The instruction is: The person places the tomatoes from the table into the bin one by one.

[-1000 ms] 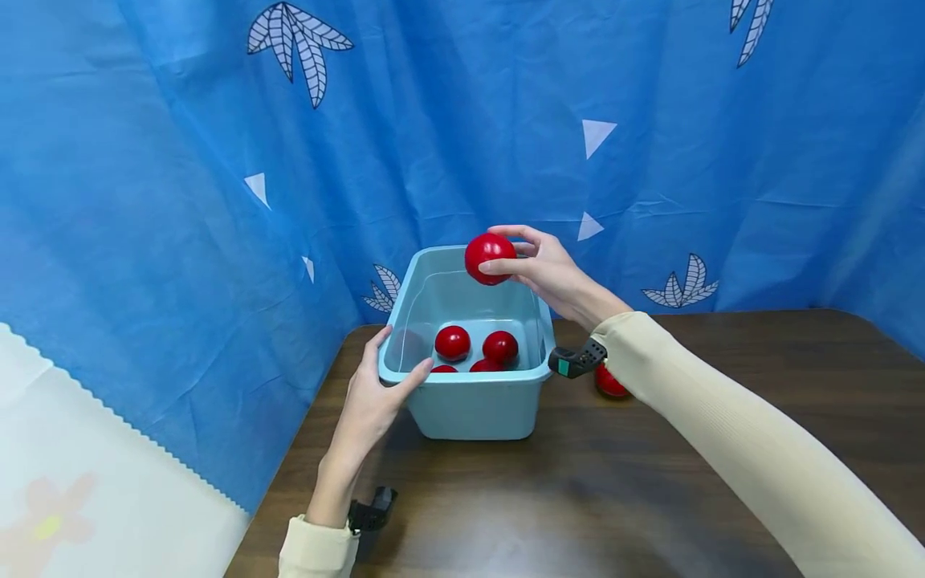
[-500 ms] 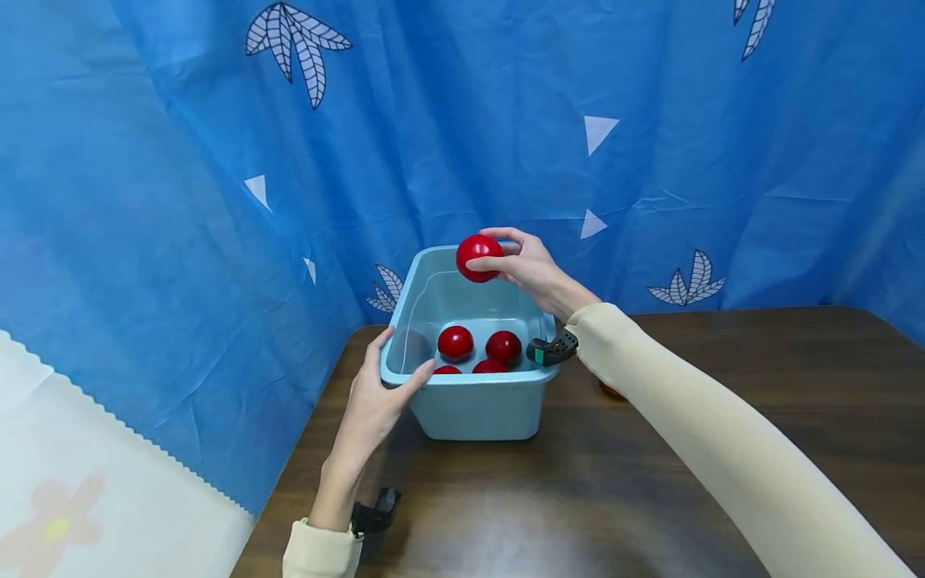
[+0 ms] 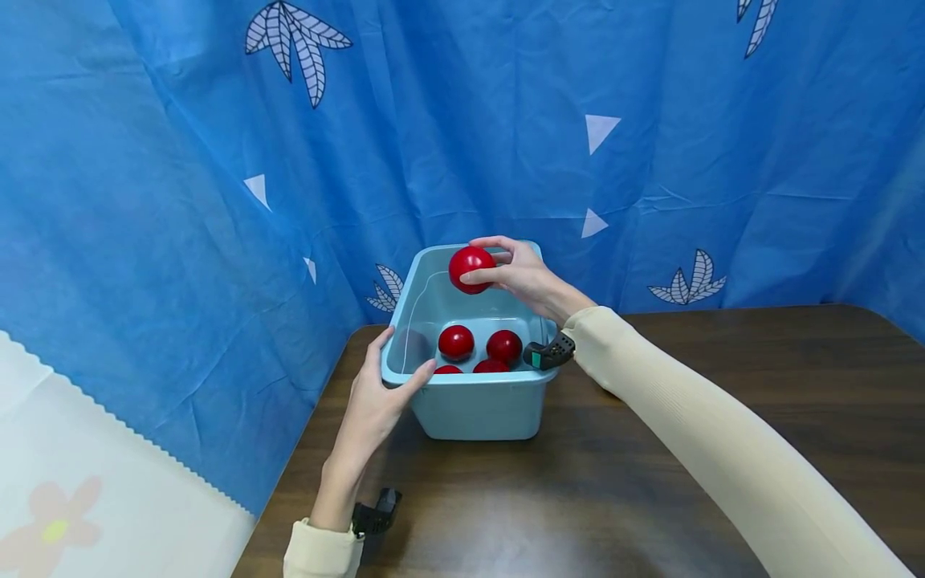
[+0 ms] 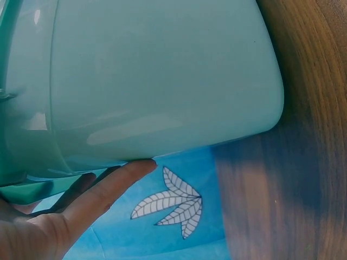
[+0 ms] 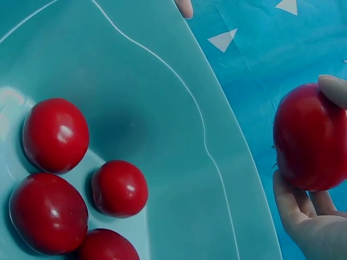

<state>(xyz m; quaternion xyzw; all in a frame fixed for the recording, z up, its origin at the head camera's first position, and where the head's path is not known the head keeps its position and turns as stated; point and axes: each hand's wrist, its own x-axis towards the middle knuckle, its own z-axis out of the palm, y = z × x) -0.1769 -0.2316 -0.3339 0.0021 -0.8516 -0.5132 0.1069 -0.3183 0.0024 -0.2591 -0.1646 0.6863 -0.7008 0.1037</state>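
Observation:
A light blue plastic bin stands on the table. My left hand holds its near left corner, the thumb at the near rim and the fingers along the outer left side; the left wrist view shows those fingers against the wall. Above the bin's far part, my right hand grips a smooth red tomato between thumb and fingers. Several more tomatoes lie on the bin floor, among them one tomato at left and one tomato at right. The near ones are partly hidden by the front rim.
The dark wooden table reaches out to the right of the bin. Close behind the bin hangs a blue curtain with leaf prints. A white cloth with a scalloped edge lies at the lower left.
My right hand has carried the tomato left and slightly down over the bin. The right forearm now covers a tomato seen earlier on the table. My left hand has kept its hold.

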